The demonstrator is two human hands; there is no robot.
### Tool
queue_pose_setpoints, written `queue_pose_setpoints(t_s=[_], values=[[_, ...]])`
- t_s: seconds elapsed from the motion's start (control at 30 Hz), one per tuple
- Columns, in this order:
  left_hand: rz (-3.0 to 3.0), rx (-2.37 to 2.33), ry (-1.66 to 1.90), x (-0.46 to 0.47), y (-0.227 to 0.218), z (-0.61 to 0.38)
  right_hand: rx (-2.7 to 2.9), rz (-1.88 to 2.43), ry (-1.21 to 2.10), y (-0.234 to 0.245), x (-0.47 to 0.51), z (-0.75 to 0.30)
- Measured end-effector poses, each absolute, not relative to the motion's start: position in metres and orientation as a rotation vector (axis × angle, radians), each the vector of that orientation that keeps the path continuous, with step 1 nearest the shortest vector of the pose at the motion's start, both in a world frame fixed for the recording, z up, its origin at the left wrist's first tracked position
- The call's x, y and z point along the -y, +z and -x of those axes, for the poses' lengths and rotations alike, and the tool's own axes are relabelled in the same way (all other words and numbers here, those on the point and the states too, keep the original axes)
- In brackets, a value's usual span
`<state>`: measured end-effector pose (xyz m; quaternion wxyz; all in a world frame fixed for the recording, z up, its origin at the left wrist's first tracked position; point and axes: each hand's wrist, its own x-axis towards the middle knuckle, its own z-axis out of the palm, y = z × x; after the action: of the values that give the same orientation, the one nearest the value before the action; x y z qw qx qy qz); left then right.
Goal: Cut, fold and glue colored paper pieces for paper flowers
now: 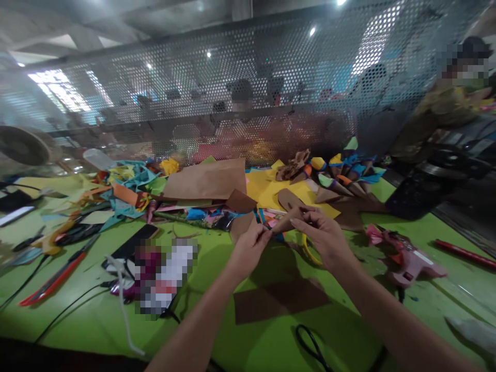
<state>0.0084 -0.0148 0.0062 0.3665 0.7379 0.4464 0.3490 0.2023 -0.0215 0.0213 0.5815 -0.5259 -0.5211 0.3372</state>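
Between my two hands is a piece of brown paper [285,221] that looks partly rolled or folded. My left hand [251,244] pinches its near left end, thumb and fingers together. At the other end, my right hand [323,232] grips the paper between thumb and fingertips. Just below my right hand a yellow ring-shaped thing [308,250] stands out against the green table; its kind is unclear. A flat brown paper strip [277,302] lies on the table nearer to me, under my hands. Behind them are loose brown and yellow paper sheets [267,186].
A pink glue gun [413,263] lies to the right, near a red pen-like stick [465,253]. Several paper cones [341,188] sit at the back right. Coloured scraps [132,181], a red cutter [58,274] and cables are on the left. A perforated metal screen [217,98] stands behind.
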Motion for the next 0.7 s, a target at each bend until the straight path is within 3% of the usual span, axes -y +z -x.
queue_pose_setpoints(t_s=[0.4, 0.7], values=[[-1.711, -0.941, 0.883, 0.022, 0.009, -0.011, 1.468, 1.233, 0.726, 0.025, 0.030, -0.194], [-1.198, -0.995, 0.940, 0.020, -0.001, -0.016, 1.675, 1.156, 0.641, 0.032, 0.036, -0.189]])
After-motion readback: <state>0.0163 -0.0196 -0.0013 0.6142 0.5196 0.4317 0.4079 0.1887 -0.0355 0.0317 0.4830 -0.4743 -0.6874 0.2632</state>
